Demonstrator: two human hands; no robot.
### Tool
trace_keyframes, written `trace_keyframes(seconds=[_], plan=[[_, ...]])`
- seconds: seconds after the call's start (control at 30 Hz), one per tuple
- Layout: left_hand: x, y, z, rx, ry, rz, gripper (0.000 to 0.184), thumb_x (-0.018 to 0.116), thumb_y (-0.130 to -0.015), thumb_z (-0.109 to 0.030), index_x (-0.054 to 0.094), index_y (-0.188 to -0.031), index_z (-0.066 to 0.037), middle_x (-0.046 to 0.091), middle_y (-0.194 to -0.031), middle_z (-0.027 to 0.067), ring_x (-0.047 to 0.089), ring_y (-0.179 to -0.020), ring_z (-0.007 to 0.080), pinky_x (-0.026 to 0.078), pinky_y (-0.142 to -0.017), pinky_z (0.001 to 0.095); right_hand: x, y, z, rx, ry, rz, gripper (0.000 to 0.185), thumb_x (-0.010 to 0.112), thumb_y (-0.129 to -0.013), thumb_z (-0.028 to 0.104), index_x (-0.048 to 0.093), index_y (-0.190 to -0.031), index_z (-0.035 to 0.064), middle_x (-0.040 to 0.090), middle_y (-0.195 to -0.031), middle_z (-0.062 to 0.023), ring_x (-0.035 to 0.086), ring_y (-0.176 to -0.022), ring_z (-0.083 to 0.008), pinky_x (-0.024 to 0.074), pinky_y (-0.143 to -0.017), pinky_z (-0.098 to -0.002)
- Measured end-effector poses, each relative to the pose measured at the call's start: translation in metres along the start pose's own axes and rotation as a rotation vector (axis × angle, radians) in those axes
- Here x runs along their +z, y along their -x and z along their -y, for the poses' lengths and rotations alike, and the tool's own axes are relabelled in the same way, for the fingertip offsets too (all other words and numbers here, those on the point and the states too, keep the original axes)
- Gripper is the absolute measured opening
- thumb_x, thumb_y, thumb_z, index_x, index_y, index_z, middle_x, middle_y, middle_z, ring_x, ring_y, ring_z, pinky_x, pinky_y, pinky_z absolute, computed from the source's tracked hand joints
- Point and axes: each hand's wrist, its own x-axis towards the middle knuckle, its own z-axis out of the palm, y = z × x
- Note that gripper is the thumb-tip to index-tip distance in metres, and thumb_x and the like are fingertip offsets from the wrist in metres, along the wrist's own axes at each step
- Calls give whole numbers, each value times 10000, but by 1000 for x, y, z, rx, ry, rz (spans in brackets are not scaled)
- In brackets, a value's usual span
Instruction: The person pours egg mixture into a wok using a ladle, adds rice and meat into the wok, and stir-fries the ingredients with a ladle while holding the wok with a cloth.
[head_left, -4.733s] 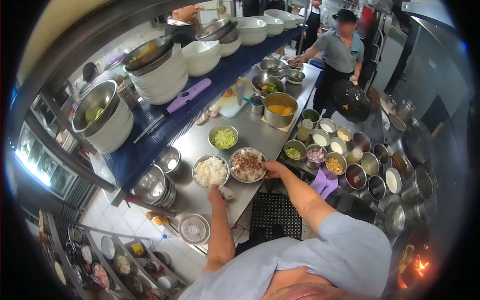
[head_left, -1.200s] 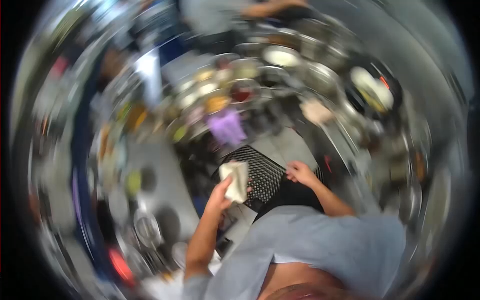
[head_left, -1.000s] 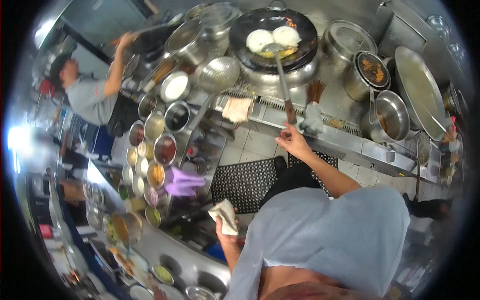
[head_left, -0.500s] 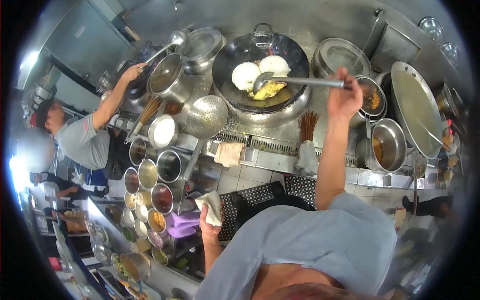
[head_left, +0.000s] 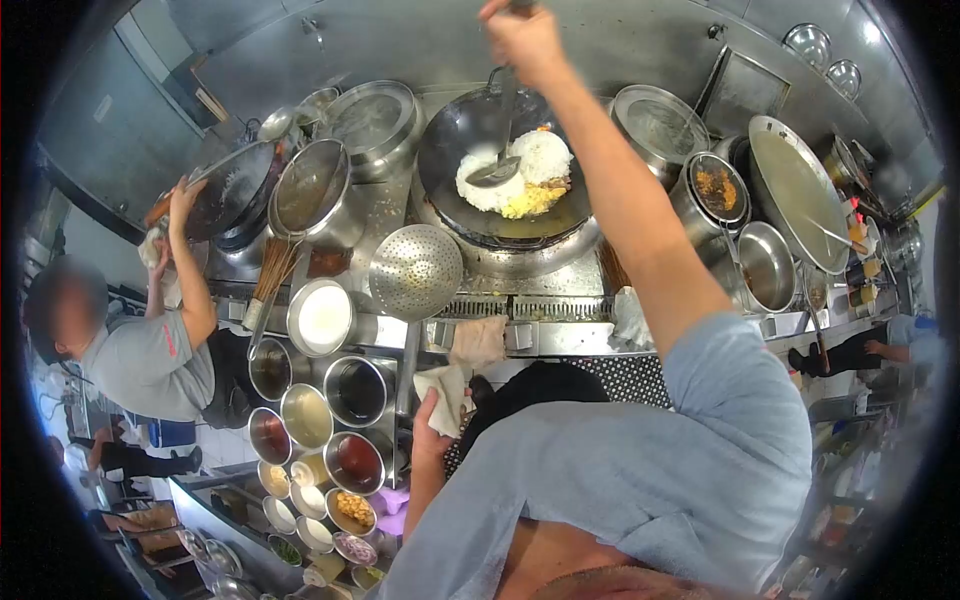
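My right hand (head_left: pixel 525 42) is raised above the back of the stove, its fingers wrapped round the handle of a ladle (head_left: pixel 497 172). The ladle's bowl rests on white rice (head_left: pixel 543 157) in a black wok (head_left: pixel 450 140). Yellow egg (head_left: pixel 530 203) lies at the front of the rice. My left hand (head_left: pixel 430 438) holds a folded white cloth (head_left: pixel 441 398) low in front of the stove edge, near a hanging beige cloth (head_left: pixel 478 341).
A perforated skimmer (head_left: pixel 416 272) and a bowl of white stuff (head_left: pixel 321 317) sit left of the wok. Ingredient pots (head_left: pixel 307 415) stand at lower left. A co-worker (head_left: pixel 150 365) handles another wok (head_left: pixel 235 190) at left. Pots (head_left: pixel 767 265) and a large oval pan (head_left: pixel 797 190) are at right.
My right hand has moved from the wok's right side up and left, swinging the ladle upright over the rice. The rice has broken down and spread. My left hand still holds the cloth.
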Motion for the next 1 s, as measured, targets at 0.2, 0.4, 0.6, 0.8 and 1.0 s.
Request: trace_keyframes(seconds=[0.2, 0.4, 0.6, 0.8, 1.0], plan=[[25, -10, -18, 110, 95, 72, 661, 472, -905, -539, 399, -1337, -44, 605, -1087, 195, 634, -832, 251, 542, -635, 333, 25, -10, 39, -56, 4, 110, 103, 611, -749, 85, 614, -839, 34, 520, -587, -11, 466, -458, -95, 379, -422, -255], [99, -53, -31, 115, 38, 167, 713, 407, -894, -629, 366, -1386, -116, 537, -1229, 151, 580, -1038, 288, 525, -758, 403, -32, -36, 3, -17, 224, -135, 142, 622, -774, 168, 608, -849, 48, 544, -565, -36, 505, -455, -117, 412, -426, -283], [176, -176, -52, -32, 23, 24, 467, 392, -950, -552, 500, -1162, -151, 592, -1076, 65, 587, -926, 234, 506, -665, 399, -112, -11, -20, -57, 15, -350, 71, 605, -799, 92, 570, -830, 39, 472, -559, -2, 428, -418, -125, 371, -394, -301], [205, -210, -54, -47, -115, -114, 248, 586, -899, -318, 541, -1020, -107, 589, -905, 52, 570, -770, 187, 469, -549, 306, -118, 4, 48, -216, -171, -369, 63, 560, -809, 28, 540, -866, 45, 407, -557, 13, 337, -412, -97, 303, -390, -276], [201, -260, -48, -12, -237, -192, 143, 530, -869, -144, 528, -990, -69, 583, -876, 89, 575, -735, 205, 437, -514, 311, -109, 42, -42, -62, -291, -470, 35, 556, -812, 31, 549, -847, 31, 432, -545, -18, 370, -402, -122, 333, -382, -294]])
